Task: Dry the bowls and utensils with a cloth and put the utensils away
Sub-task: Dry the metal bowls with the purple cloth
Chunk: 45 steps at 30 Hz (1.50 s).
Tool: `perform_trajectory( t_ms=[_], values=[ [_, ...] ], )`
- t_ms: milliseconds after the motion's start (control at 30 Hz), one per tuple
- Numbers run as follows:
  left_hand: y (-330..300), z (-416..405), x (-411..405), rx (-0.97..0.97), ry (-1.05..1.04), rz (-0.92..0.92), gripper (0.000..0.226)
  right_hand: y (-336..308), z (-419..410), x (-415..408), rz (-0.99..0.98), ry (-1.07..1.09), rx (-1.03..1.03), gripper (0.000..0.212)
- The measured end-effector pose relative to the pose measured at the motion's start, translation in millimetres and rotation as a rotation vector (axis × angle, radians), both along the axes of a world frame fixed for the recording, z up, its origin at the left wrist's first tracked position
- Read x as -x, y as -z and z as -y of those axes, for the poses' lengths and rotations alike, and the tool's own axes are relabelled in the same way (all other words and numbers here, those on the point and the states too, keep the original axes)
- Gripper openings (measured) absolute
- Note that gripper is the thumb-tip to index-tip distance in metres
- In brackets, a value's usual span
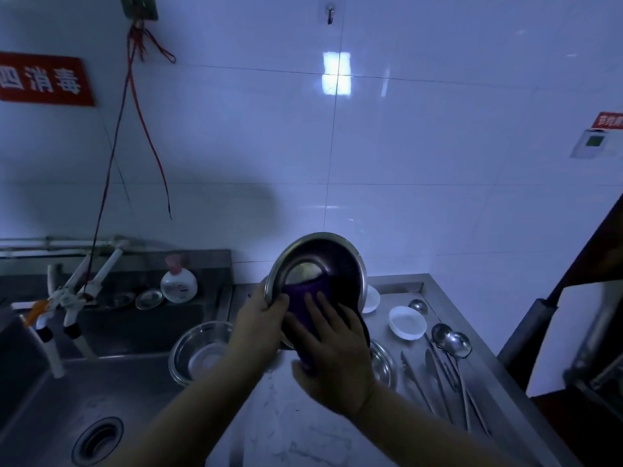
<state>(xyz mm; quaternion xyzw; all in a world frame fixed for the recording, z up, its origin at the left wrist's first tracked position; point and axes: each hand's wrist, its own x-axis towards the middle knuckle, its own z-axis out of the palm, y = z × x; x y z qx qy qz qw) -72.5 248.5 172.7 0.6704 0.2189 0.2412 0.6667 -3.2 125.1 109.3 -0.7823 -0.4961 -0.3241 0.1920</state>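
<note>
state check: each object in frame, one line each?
steel bowl: lifted, tilted, gripped at rim by left hand
purple cloth: pressed into bowl by right hand
glass bowl: upright by sink, empty
white dishes: upright on counter
ladles: lying flat on counter
tongs: lying flat, untouched
soap bottle: upright behind sink

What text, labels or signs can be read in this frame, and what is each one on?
"四消毒": white characters on the red wall sign, cut off at the left frame edge.
Red wall sign at right: white characters, too blurred to read.
White wall unit with green screen: nothing legible.
Soap bottle label: too blurred to read.
</note>
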Motion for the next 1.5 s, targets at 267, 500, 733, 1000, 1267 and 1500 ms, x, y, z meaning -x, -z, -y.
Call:
perform_trajectory(
  t_ms=[267, 500, 733, 1000, 1267, 1500],
  values=[
    [-2, -20, 8, -0.011, 0.133, -0.129, 0.035, -3, 10, -19, 0.286, -0.181, -0.051, 0.018],
    [-36, -36, 10, -0.063, 0.141, -0.262, 0.027, -40, 20, -46, 0.507, -0.328, 0.008, 0.008],
    [-3, 15, 17, 0.076, -0.079, -0.107, 0.022, -24, -3, -1, 0.317, -0.094, -0.131, 0.022],
    [-3, 1, 19, -0.057, -0.031, -0.182, 0.018, -5, 3, 3, 0.356, -0.156, -0.115, 0.017],
    [-34, -46, 15, -0.292, 0.245, -0.453, 0.02, -26, 39, -48, 0.58, -0.516, 0.181, 0.01],
    [3, 12, 14, -0.069, -0.008, -0.143, 0.017, -28, 4, -17, 0.454, -0.147, -0.096, 0.013]
  ],
)
